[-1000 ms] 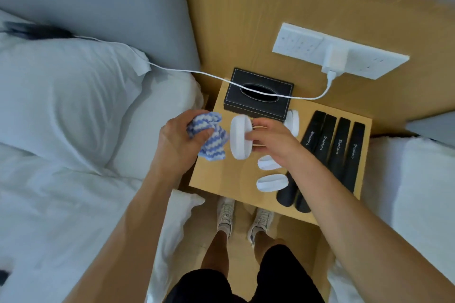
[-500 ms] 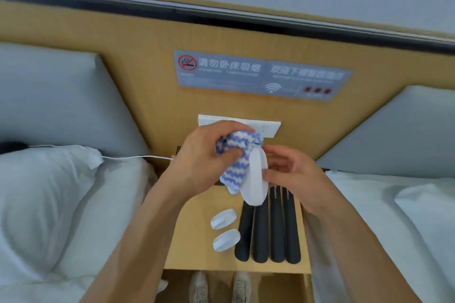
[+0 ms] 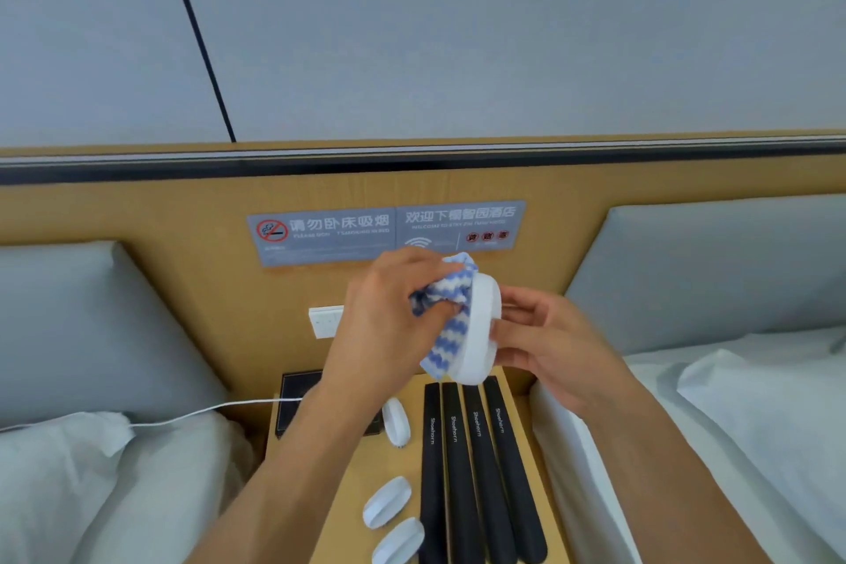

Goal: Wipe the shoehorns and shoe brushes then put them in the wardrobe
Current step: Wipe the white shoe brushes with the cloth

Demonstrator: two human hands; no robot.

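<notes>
The wiping step is in hand, on the first of the brushes by the look of it: the right hand (image 3: pixel 545 343) grips a white oval plastic shoe brush (image 3: pixel 478 330) by its edges, holding it on edge in the air above the light wooden bedside table (image 3: pixel 348 485), while the left hand (image 3: pixel 389 316) bunches a blue-and-white zigzag-striped cloth (image 3: pixel 446 311) in curled fingers and presses it against the brush's smooth back. Three more white oval shoe brushes (image 3: pixel 387 501) lie on the table below, just beside four long black shoehorns (image 3: pixel 476 472) laid side by side, none of them in a hand. The wardrobe is not in view. Next, I judge, the cloth needs drawing along the whole back and rim, with the right hand turning the brush to present the unwiped faces; then it must be set apart from the unwiped ones, so the two lots are not confused.
</notes>
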